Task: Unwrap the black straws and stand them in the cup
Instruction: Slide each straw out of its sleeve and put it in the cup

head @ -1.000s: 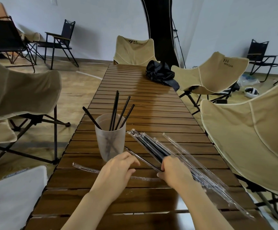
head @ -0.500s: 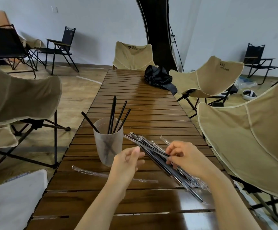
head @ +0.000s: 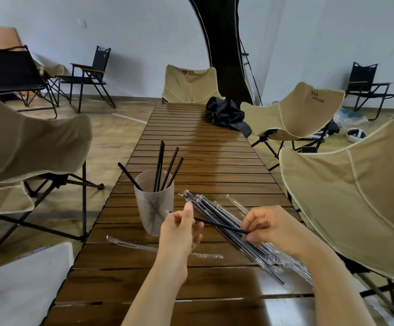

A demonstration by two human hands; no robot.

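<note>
Over table (head: 203,142), left hand (head: 179,234) and right hand (head: 278,229) pinch black straw (head: 221,225) held crosswise.

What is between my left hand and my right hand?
One black straw spans the gap from left hand to right hand, above the wrapped pile; the head view shows it.

On the counter (head: 203,165) the cup (head: 154,203) is set, with straws (head: 159,168) stood in it. Just right of the cup wrapped straws (head: 211,211) are laid, before it an empty wrapper (head: 132,244), well behind it a bag (head: 224,112).
</note>
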